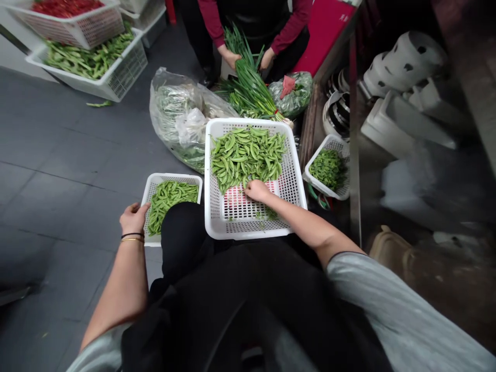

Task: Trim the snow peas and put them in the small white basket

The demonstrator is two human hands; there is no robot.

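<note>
A large white basket (pixel 294 170) rests on my lap, its far half heaped with green snap peas (pixel 246 152). My right hand (pixel 256 190) reaches into it, fingers curled on the near edge of the pea heap; whether it grips a pod is hidden. To the left on the floor stands a smaller white basket (pixel 152 182) holding green pea pods (pixel 168 199). My left hand (pixel 133 218) hovers at that basket's near-left rim, fingers bent, nothing visible in it.
A third small basket of green trimmings (pixel 328 168) sits right, against a steel shelf (pixel 354 170) with crockery. Ahead, another person's hands (pixel 232 57) sort green scallions (pixel 250 88). A plastic bag (pixel 182 116) lies on the grey floor; stacked baskets of peas (pixel 91 59) stand far left.
</note>
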